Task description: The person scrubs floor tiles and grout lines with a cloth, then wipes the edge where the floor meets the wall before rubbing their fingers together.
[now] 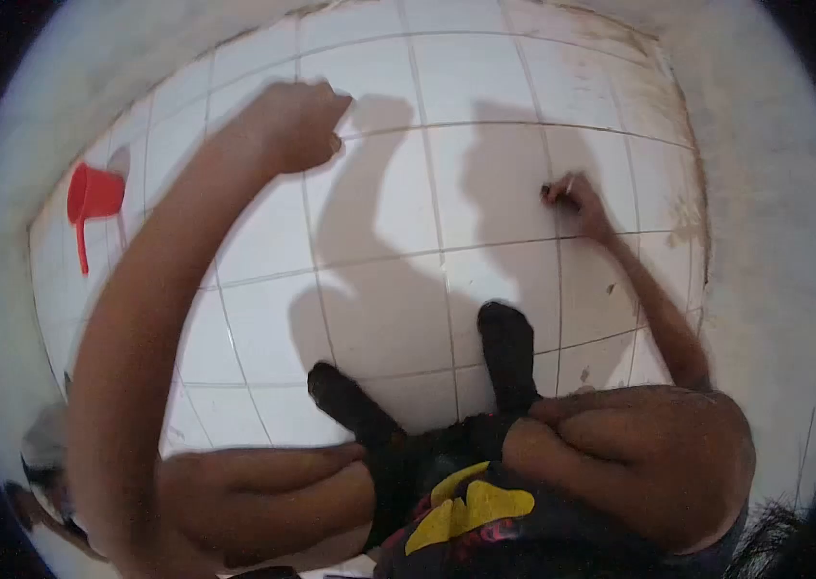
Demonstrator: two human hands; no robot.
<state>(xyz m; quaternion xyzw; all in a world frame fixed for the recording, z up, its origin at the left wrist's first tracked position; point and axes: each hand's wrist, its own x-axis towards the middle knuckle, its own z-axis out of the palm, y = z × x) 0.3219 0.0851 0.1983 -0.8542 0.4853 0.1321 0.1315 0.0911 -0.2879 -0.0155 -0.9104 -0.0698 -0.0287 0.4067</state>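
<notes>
My left hand (304, 127) is held out over the white tiled floor (374, 323) with its fingers curled in. The inside of the fist is hidden, so I cannot make out what it holds, if anything. At the right, my right hand (589, 210) is closed around a small dark object (560, 197), close to the tiles. Its kind is not clear from here. A red plastic dipper (96, 193) with a long handle lies on the floor, left of my left forearm.
My feet in dark socks (508, 352) rest on the tiles between my bent knees. Pale walls (760, 183) enclose the floor. Brownish stains (686, 217) run along the right edge, and a grey object (46, 439) is partly visible at lower left.
</notes>
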